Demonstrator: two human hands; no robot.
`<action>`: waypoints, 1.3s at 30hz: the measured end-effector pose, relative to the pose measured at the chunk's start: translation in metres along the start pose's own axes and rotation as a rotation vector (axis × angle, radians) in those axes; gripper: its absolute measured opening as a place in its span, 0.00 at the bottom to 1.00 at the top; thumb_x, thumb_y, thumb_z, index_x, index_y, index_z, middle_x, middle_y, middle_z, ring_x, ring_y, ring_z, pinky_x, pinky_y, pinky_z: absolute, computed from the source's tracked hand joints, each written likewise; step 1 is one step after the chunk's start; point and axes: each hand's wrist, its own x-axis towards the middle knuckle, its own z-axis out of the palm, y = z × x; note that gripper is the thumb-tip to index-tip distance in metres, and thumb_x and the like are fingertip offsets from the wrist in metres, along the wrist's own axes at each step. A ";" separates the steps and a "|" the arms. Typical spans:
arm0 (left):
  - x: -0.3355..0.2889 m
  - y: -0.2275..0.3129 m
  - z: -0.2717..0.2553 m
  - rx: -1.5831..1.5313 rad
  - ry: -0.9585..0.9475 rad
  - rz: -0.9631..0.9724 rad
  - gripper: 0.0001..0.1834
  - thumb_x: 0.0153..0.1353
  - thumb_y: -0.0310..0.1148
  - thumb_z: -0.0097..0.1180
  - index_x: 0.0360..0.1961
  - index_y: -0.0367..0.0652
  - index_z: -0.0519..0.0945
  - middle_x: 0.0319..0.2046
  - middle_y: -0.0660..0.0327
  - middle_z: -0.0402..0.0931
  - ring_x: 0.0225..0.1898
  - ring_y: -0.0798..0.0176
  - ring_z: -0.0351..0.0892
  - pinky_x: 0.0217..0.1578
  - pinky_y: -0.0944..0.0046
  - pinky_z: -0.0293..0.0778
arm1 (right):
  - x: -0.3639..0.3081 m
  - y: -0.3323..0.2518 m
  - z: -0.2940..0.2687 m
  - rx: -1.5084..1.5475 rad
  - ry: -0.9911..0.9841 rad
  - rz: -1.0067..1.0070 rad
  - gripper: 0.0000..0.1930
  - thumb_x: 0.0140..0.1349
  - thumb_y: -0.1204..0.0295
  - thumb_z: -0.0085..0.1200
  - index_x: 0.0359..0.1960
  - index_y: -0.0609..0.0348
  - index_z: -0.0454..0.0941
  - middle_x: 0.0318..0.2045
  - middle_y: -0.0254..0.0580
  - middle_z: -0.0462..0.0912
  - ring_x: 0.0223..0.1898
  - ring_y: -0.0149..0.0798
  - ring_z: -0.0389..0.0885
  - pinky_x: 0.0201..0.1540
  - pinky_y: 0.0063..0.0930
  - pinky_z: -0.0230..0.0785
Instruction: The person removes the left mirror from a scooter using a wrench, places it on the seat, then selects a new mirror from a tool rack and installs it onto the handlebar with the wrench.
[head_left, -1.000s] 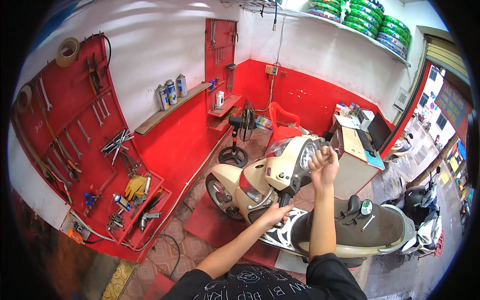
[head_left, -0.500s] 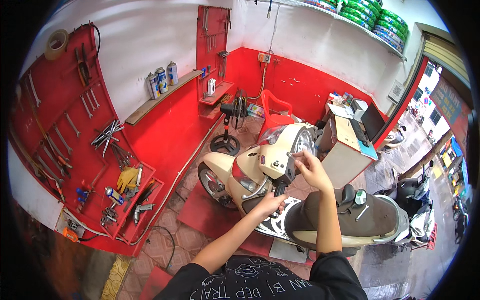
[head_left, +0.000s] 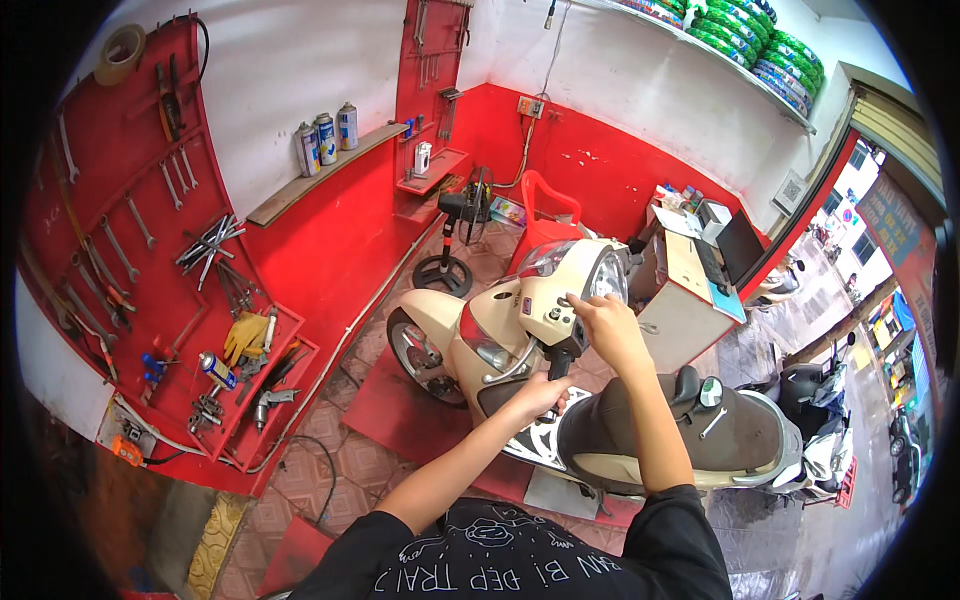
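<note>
A cream scooter (head_left: pixel 440 315) stands in front of me with its handlebar turned. My left hand (head_left: pixel 541 393) is wrapped round the black handlebar grip (head_left: pixel 561 362), beside the silver brake lever (head_left: pixel 512 368). My right hand (head_left: pixel 610 328) is at the top of the handlebar cover, its fingertips drawn together by a small round fitting; whatever is between them is too small to name. On the brown seat (head_left: pixel 640 432) lie a round mirror (head_left: pixel 711 392) and a wrench (head_left: pixel 713 424).
A red tool board (head_left: pixel 130 200) with wrenches hangs at left, above a red tray (head_left: pixel 262 400) holding yellow gloves (head_left: pixel 246 338) and a spray can (head_left: pixel 217 371). Behind the scooter stand a fan (head_left: pixel 466 207), a red chair (head_left: pixel 548 205) and a desk (head_left: pixel 680 305) with a laptop.
My right hand has moved slightly left and down onto the handlebar cover; the small thing earlier raised in its fingertips no longer shows clearly. My left hand keeps its hold. The view has shifted slightly.
</note>
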 end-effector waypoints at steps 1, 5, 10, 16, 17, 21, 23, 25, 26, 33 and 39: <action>-0.002 0.002 0.001 -0.017 0.004 0.003 0.12 0.65 0.38 0.57 0.31 0.46 0.68 0.19 0.70 0.67 0.18 0.74 0.68 0.20 0.69 0.69 | 0.000 -0.001 0.001 -0.004 -0.003 0.000 0.15 0.60 0.72 0.54 0.49 0.55 0.82 0.27 0.47 0.80 0.32 0.50 0.79 0.38 0.42 0.72; -0.001 0.001 0.003 -0.027 0.003 0.019 0.11 0.65 0.37 0.57 0.31 0.46 0.68 0.19 0.70 0.67 0.17 0.75 0.68 0.19 0.70 0.69 | -0.003 -0.004 0.011 0.008 -0.048 -0.030 0.19 0.58 0.75 0.52 0.53 0.53 0.80 0.29 0.45 0.77 0.35 0.49 0.77 0.40 0.41 0.72; -0.015 0.015 0.002 0.174 0.045 0.085 0.18 0.64 0.44 0.57 0.29 0.39 0.74 0.19 0.63 0.73 0.19 0.66 0.75 0.21 0.63 0.72 | -0.008 -0.011 0.012 -0.038 -0.069 0.014 0.22 0.57 0.76 0.53 0.56 0.53 0.78 0.30 0.46 0.75 0.36 0.49 0.76 0.42 0.41 0.71; -0.034 0.066 -0.020 0.941 0.370 0.568 0.20 0.57 0.43 0.62 0.38 0.34 0.82 0.29 0.50 0.83 0.32 0.48 0.83 0.37 0.54 0.76 | -0.012 -0.010 0.014 0.060 -0.003 -0.019 0.27 0.53 0.80 0.50 0.58 0.52 0.77 0.31 0.47 0.73 0.37 0.49 0.76 0.42 0.40 0.71; -0.023 0.071 -0.026 0.959 0.448 0.721 0.19 0.57 0.40 0.63 0.42 0.34 0.81 0.34 0.49 0.82 0.36 0.47 0.82 0.40 0.54 0.76 | -0.012 -0.009 0.014 0.093 -0.007 -0.001 0.24 0.54 0.80 0.51 0.56 0.53 0.78 0.30 0.48 0.74 0.35 0.49 0.77 0.42 0.40 0.71; 0.013 0.096 -0.041 0.978 0.394 1.011 0.24 0.57 0.34 0.63 0.53 0.37 0.76 0.46 0.46 0.78 0.47 0.46 0.79 0.49 0.54 0.72 | -0.005 0.005 0.012 0.171 -0.038 0.000 0.24 0.53 0.80 0.51 0.53 0.52 0.80 0.31 0.49 0.75 0.38 0.50 0.77 0.44 0.40 0.72; 0.023 0.099 -0.041 1.009 0.327 1.051 0.22 0.57 0.33 0.63 0.52 0.37 0.77 0.45 0.46 0.79 0.47 0.46 0.78 0.50 0.54 0.72 | 0.000 0.012 0.006 0.222 -0.074 -0.012 0.20 0.55 0.77 0.53 0.51 0.52 0.81 0.30 0.50 0.77 0.36 0.52 0.79 0.42 0.42 0.72; 0.027 0.100 -0.039 1.017 0.273 0.998 0.16 0.58 0.33 0.62 0.47 0.37 0.81 0.43 0.47 0.80 0.47 0.46 0.78 0.50 0.54 0.72 | 0.004 0.019 0.004 0.238 -0.011 -0.008 0.17 0.56 0.65 0.60 0.46 0.54 0.82 0.28 0.52 0.80 0.34 0.54 0.81 0.38 0.45 0.73; 0.028 0.100 -0.038 1.021 0.273 0.999 0.16 0.58 0.33 0.62 0.47 0.37 0.81 0.43 0.47 0.80 0.47 0.46 0.78 0.50 0.54 0.72 | 0.005 0.024 -0.002 0.240 -0.007 -0.007 0.17 0.56 0.65 0.60 0.46 0.54 0.82 0.28 0.52 0.80 0.34 0.54 0.81 0.38 0.45 0.73; 0.030 0.094 -0.036 0.960 0.347 1.048 0.12 0.57 0.34 0.63 0.39 0.38 0.85 0.37 0.49 0.82 0.39 0.47 0.80 0.44 0.55 0.73 | 0.006 0.107 -0.033 0.095 -0.313 0.282 0.27 0.47 0.49 0.69 0.40 0.59 0.83 0.22 0.48 0.82 0.26 0.45 0.84 0.33 0.39 0.74; 0.025 0.097 -0.029 0.800 0.380 0.860 0.16 0.53 0.37 0.68 0.39 0.39 0.85 0.32 0.54 0.84 0.31 0.61 0.81 0.36 0.63 0.75 | 0.031 0.139 0.017 0.917 -0.096 0.626 0.19 0.54 0.75 0.67 0.44 0.75 0.78 0.26 0.42 0.83 0.26 0.30 0.81 0.31 0.23 0.75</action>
